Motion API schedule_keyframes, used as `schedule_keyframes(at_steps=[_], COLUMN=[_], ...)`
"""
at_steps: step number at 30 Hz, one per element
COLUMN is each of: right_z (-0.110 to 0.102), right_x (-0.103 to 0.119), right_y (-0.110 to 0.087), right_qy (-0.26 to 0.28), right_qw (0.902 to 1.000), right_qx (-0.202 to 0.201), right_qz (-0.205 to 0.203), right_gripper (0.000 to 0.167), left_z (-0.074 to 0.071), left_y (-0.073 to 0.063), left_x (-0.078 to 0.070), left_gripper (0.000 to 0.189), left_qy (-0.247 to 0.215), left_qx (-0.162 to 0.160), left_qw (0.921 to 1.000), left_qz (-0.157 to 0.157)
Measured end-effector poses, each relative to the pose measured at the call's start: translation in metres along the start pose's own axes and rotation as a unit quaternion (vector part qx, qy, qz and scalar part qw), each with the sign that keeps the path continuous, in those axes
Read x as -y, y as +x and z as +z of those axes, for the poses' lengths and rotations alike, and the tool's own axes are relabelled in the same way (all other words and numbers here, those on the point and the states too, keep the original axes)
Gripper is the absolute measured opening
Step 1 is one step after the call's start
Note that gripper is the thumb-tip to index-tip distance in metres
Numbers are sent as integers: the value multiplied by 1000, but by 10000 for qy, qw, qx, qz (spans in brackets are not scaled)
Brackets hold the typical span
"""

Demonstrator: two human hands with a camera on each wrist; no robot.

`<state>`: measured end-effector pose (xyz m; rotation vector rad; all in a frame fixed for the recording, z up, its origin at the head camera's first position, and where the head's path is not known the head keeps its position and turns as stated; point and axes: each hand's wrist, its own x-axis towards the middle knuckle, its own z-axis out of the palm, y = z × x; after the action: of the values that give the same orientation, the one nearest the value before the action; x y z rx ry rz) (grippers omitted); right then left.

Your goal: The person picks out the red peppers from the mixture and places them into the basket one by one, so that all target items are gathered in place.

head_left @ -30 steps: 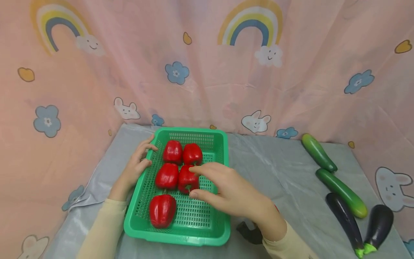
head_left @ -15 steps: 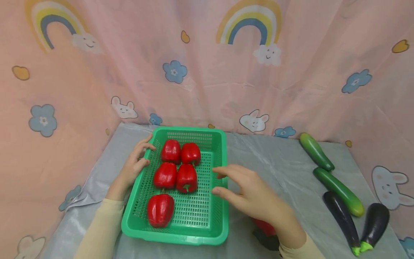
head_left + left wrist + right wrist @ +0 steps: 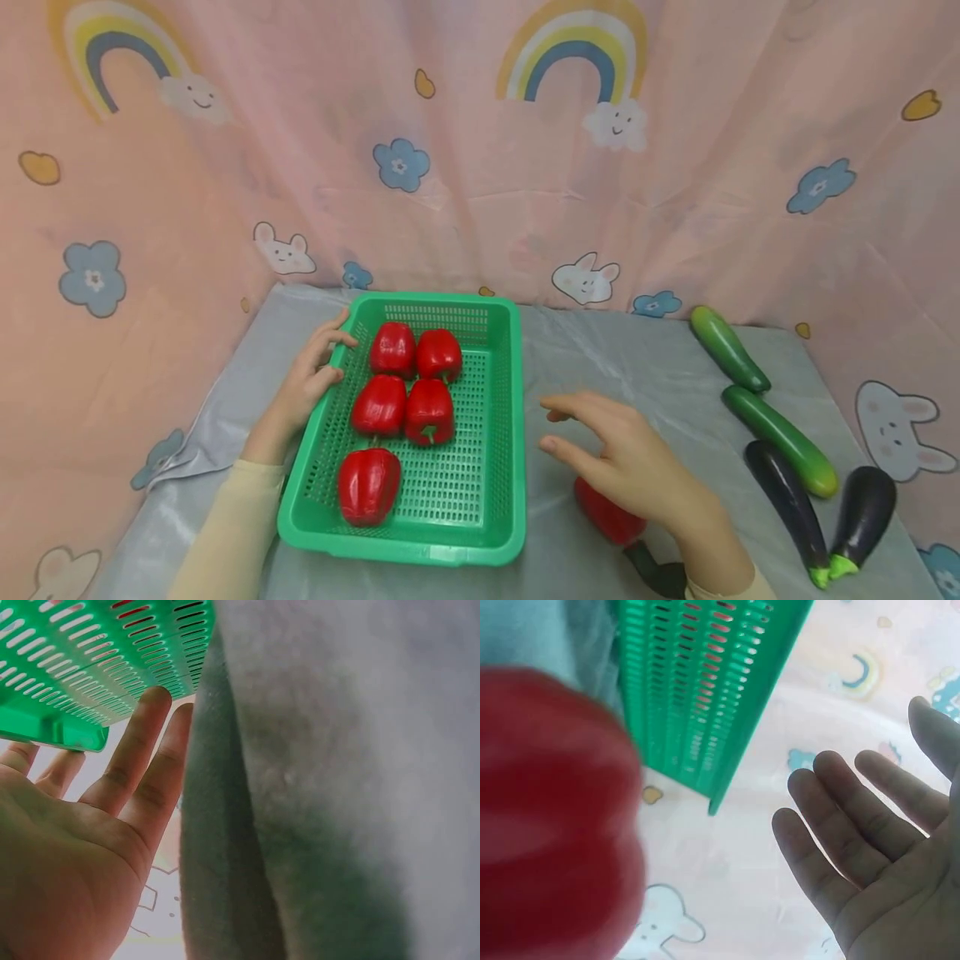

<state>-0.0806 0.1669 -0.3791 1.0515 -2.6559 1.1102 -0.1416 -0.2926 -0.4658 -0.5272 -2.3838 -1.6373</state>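
Observation:
The green plastic basket (image 3: 517,433) stands left of centre with several red bell peppers (image 3: 429,412) in its left half. My left hand (image 3: 303,387) rests along its left rim, with extended fingers against the perforated outer wall in the left wrist view. My right hand (image 3: 626,458) is off the basket's right side, thumb and fingers apart and nothing between them. Partly below that hand, one more red bell pepper (image 3: 603,512) lies on the cloth. It looms large at the left of the right wrist view, apart from the spread fingers (image 3: 840,825).
Two green zucchini (image 3: 780,437) lie at the right on the grey cloth (image 3: 600,358). Two dark eggplants (image 3: 791,508) are just in front of them. A pink patterned curtain (image 3: 480,208) hangs close behind the basket.
My right hand has moved from over the peppers in the basket, rightward past its rim, uncovering the pepper on the cloth. My left hand stays at the left rim.

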Motion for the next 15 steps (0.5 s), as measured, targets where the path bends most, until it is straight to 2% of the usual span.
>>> schedule_keyframes(at_steps=[6, 15], right_z=[-2, -6], right_x=[-7, -20], right_y=[-13, -36], right_qy=[-79, -322], right_qw=[9990, 9920], right_qx=[216, 713], right_qz=[385, 993], right_gripper=[44, 43], left_z=[-2, 0], left_y=[-1, 0], left_x=[-2, -1], left_gripper=[40, 41], left_qy=[9, -17], left_qx=[12, 15], left_qw=[10000, 10000], left_qz=[-21, 39])
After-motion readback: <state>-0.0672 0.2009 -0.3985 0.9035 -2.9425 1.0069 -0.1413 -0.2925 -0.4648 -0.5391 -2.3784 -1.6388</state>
